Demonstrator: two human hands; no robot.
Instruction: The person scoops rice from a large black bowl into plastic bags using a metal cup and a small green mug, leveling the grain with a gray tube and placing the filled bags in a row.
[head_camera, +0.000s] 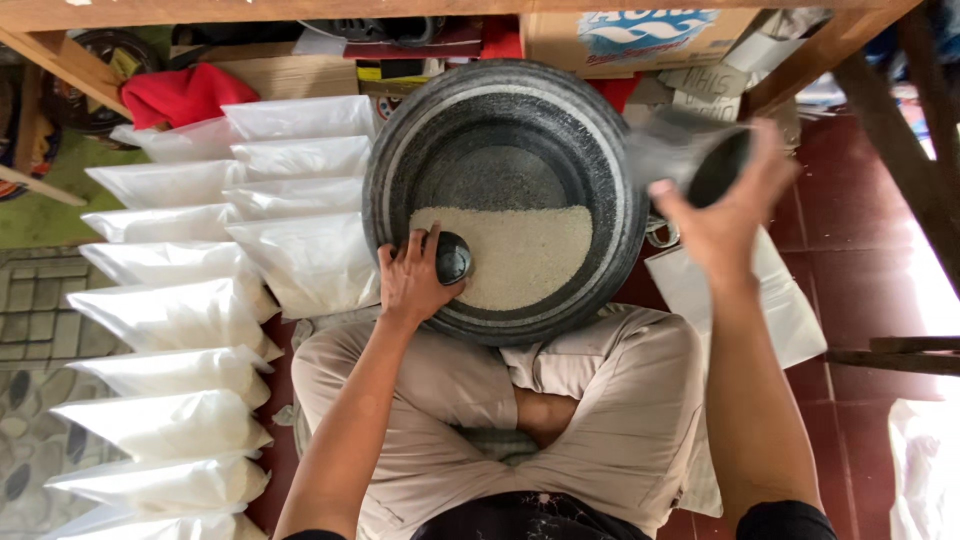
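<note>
Rice low in the basin, one hand at it, the other lifted off to the side

The white rice (515, 255) lies heaped in the near half of the dark round basin (400, 130), which rests tilted against the seated person's crossed legs. At the heap's left edge a small dark cup (453, 257) stands mouth-up, and the left hand (412, 280) is closed around it, touching the rice, so this hand is much the nearer. The right hand (722, 205) is raised beyond the basin's right rim, wrapped around a dark tumbler (690, 150) held apart from the rice, its mouth facing the person. Filled clear bags (180, 320) lie in rows on the left.
</note>
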